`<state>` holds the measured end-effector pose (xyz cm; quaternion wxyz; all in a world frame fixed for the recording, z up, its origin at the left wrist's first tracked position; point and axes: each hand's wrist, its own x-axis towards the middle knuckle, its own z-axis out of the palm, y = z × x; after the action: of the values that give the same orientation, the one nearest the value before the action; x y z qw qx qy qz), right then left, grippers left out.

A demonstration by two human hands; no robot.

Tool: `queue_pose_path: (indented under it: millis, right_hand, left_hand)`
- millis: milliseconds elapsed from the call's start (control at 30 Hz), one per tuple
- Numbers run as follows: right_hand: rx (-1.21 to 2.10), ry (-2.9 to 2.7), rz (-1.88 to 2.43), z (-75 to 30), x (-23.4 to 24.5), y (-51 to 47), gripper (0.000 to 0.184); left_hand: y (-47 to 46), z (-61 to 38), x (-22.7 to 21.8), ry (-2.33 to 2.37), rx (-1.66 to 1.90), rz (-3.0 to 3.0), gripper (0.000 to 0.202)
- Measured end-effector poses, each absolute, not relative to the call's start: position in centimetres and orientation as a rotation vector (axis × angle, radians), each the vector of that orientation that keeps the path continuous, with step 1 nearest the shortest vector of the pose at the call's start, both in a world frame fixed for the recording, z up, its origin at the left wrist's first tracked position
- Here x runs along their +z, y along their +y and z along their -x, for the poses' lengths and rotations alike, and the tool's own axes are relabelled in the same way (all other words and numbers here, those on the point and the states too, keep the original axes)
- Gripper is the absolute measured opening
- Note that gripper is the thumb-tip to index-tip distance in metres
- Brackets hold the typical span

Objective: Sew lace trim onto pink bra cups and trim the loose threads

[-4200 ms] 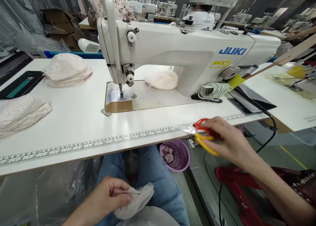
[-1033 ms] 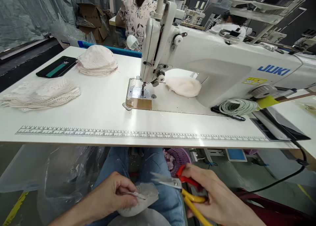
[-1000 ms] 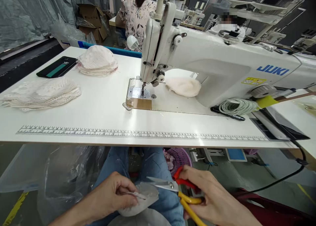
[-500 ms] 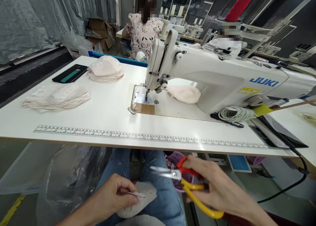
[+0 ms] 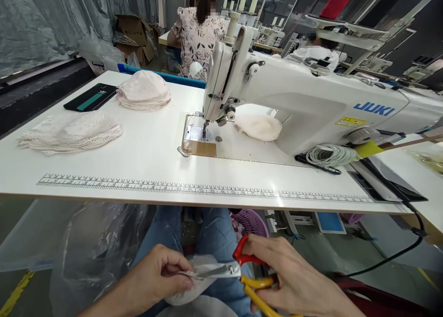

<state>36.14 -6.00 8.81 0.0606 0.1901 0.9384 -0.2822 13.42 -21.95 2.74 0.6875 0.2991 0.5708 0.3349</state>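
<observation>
Low over my lap, my left hand (image 5: 169, 271) pinches the edge of a small white fabric piece (image 5: 194, 291) between thumb and fingers. My right hand (image 5: 280, 275) grips a pair of scissors (image 5: 230, 270) with one red and one yellow handle loop. The blades point left and reach the fabric edge beside my left fingertips. Whether the blades are closed on the cloth I cannot tell. Another pale round piece (image 5: 199, 308) lies on my lap below, partly cut off by the frame's bottom.
A white JUKI sewing machine (image 5: 297, 95) stands on the table (image 5: 145, 162), with a cream fabric piece (image 5: 259, 127) under its arm. Fabric stacks (image 5: 71, 132) and a black phone-like item (image 5: 90, 98) lie left. A purple basket (image 5: 254, 222) sits below. Two people work beyond.
My right hand has brought the scissors left and down, from beside the fabric to its edge at my left fingers. My left hand keeps its pinch. The view has shifted slightly.
</observation>
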Motion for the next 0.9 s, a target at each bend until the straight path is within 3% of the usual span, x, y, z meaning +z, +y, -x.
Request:
queue_pose_path:
  millis: [900]
  right_hand:
    - [-1.032,2.726,-0.568,-36.4,5.0,-7.3,0.022]
  left_hand:
    - [-20.9,-14.1,3.1,1.396,0.599,-0.734,0.026]
